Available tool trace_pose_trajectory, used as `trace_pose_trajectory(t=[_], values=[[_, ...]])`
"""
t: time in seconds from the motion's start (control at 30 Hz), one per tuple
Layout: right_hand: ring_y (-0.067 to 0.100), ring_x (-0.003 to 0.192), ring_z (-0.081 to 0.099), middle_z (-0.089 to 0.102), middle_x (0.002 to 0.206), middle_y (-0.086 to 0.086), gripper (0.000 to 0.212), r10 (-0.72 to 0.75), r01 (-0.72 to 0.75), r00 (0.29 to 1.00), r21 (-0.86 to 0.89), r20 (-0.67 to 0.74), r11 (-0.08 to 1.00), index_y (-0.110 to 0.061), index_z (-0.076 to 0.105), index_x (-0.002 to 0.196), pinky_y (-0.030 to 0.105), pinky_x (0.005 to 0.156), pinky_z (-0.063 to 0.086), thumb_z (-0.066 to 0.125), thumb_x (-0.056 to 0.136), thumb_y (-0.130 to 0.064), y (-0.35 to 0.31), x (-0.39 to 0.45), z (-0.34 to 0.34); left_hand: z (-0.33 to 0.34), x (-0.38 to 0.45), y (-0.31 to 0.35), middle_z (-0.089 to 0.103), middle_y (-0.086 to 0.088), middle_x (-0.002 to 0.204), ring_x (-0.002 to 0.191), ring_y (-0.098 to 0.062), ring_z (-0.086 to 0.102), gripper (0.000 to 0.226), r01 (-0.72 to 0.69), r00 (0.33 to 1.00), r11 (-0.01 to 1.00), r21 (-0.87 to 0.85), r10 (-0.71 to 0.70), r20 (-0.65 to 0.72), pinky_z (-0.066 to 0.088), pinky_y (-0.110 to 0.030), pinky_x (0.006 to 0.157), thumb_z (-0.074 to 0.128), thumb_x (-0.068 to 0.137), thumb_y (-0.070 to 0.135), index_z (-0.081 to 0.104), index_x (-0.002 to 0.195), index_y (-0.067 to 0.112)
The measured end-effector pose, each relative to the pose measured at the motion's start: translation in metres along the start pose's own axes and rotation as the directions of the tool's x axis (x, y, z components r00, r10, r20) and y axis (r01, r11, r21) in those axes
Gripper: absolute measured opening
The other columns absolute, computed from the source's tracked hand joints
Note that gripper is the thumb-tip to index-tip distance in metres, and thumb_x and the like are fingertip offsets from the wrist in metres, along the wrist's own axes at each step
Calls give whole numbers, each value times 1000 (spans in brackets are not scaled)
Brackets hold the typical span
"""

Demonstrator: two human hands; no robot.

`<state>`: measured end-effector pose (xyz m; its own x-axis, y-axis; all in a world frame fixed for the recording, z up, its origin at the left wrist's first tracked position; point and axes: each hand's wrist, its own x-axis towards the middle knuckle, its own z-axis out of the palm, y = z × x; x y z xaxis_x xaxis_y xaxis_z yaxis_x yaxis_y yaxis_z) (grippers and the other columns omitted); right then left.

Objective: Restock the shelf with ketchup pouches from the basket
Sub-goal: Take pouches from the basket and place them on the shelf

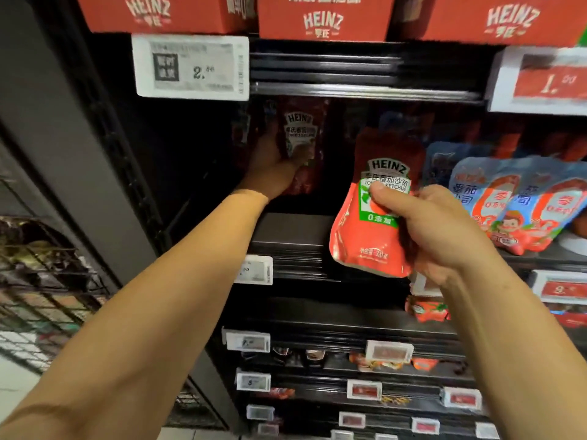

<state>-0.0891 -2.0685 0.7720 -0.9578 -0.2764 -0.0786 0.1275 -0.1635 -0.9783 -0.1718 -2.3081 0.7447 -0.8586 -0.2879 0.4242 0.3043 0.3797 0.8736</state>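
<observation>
Two ketchup pouches are being handled at once before a dark shelf [292, 236], in what reads as the placing step of the restock. One pouch [300, 134] is held upright deep in the shelf's shadowed left part by the left hand [273, 173], whose fingers are curled round its lower half; whether its base already rests on the shelf cannot be told in the gloom. A second pouch [371, 217] is gripped in the right hand [444, 230], the thumb pressed on the green label and the fingers wrapped behind, and is kept just in front of the shelf's front edge, tilted slightly and not yet set down. This second pouch is seen to the right of the first and well nearer the camera, with blue pouches [508, 204] standing close beside the right hand toward the shelf's right end. A price tag [190, 68] is fixed to the rail above the left hand. The next move is judged to call for the first pouch to be stood and released at the back, then for the second to be pushed in ahead of it, label outward. The basket cannot be identified with certainty.
</observation>
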Motion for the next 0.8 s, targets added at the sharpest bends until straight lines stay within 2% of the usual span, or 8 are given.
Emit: trace_pose_trajectory(t=[0.1, 0.2, 0.3, 0.4, 0.5, 0.6, 0.67, 0.8], values=[[18, 58, 72, 73, 67, 7, 24, 12, -20, 995, -84, -101, 996, -1, 64, 97, 35, 48, 56, 76, 86, -20, -7, 15, 11, -5, 0, -8, 68, -1, 124, 116, -15, 65, 64, -75, 997, 997, 19, 75, 15, 50, -39, 105, 78, 79, 36, 52, 134, 18], [19, 70, 74, 77, 86, 6, 30, -15, -11, 980, -127, -199, 992, -10, 64, 112, 49, 65, 62, 74, 88, -26, -12, 40, 24, -6, -1, -9, 67, 0, 123, 117, -14, 64, 74, -122, 993, 992, 27, 122, 2, 50, -34, 103, 78, 76, 39, 48, 138, 14], [15, 71, 75, 76, 79, -5, 22, -128, 90, 964, -167, -233, 982, -24, 64, 94, 37, 67, 63, 67, 92, -46, -24, 69, 36, -3, -2, -9, 60, -12, 136, 125, -22, 58, 75, -155, 988, 980, 126, 152, 31, 46, -36, 107, 74, 86, 19, 36, 149, 6], [-9, 57, 64, 60, 75, -14, 20, -249, 154, 929, -325, -273, 933, -32, 54, 91, 11, 60, 54, 55, 98, -50, -32, 90, 46, -2, 1, -8, 58, -9, 139, 126, -17, 55, 71, -173, 985, 962, 210, 175, 9, 44, -29, 107, 71, 91, 18, 34, 151, 8], [8, 80, 71, 67, 89, -9, 23, -269, 161, 917, -341, -296, 926, -30, 63, 101, 30, 77, 60, 53, 98, -50, -21, 111, 54, -2, 3, -12, 60, -8, 137, 125, -19, 58, 67, -160, 982, 958, 239, 179, -62, 47, -36, 106, 70, 90, 25, 38, 148, 12], [16, 65, 72, 71, 75, -5, 21, -169, 127, 944, -161, -284, 979, -24, 64, 91, 29, 55, 58, 56, 99, -42, -7, 123, 66, -3, 3, -13, 63, -5, 131, 120, -19, 60, 66, -93, 988, 982, 166, 112, -110, 49, -41, 104, 68, 85, 36, 43, 142, 15], [18, 57, 72, 74, 73, 2, 24, -83, 87, 969, 10, -231, 996, -16, 68, 106, 26, 46, 54, 58, 98, -36, 1, 130, 74, -2, 4, -13, 63, -7, 129, 119, -22, 60, 74, -61, 986, 997, 57, 69, -152, 48, -41, 105, 59, 77, 51, 49, 138, 12], [25, 79, 75, 74, 98, 10, 33, -112, 117, 966, 9, -232, 993, -15, 63, 122, 35, 61, 60, 53, 99, -36, 9, 146, 74, -6, 5, -18, 64, 4, 125, 106, -3, 57, 67, -77, 977, 982, 175, 110, -184, 39, 0, 86, 69, 78, 46, 51, 137, 19]])
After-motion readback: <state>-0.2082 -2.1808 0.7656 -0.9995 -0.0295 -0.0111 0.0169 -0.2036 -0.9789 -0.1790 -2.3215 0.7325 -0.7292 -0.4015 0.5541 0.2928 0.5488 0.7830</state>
